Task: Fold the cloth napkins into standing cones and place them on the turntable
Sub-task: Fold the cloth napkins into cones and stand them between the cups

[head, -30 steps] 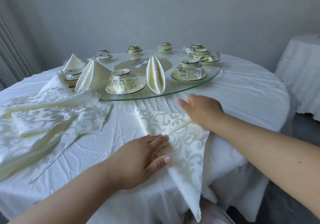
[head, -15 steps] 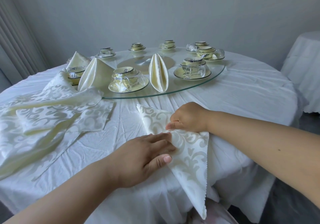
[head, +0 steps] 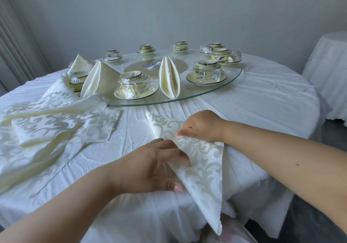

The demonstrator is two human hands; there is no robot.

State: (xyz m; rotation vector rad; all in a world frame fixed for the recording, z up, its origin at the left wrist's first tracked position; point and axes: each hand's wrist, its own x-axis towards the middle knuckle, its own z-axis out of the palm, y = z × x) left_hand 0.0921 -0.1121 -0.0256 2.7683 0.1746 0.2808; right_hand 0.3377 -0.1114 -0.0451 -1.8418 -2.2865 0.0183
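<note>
- While the head view looks down over a round tabletop (head: 262, 111) draped in white cloth, a patterned cream napkin (head: 202, 167) lies folded into a long triangle at the near edge, its far tip pointing toward the turntable and its near tip hanging over the tabletop's edge.
- The left hand (head: 150, 165) rests on the napkin's left fold, fingers curled over the edge and thumb beneath, so its grip holds the cloth.
- The right hand (head: 202, 126) sits on the napkin's upper part, fingers curled tight, its grip pinching the fabric near the middle fold.
- A glass turntable (head: 232, 81) lies beyond the hands, carrying cup-and-saucer sets (head: 136, 87) around its rim.
- Three folded napkins stand on it: a narrow upright one (head: 169, 79) near the front, and two cones (head: 97, 79) at the left.
- Loose patterned napkins (head: 52, 122) lie heaped on the tabletop at the left, one corner touching the turntable's rim.
</note>
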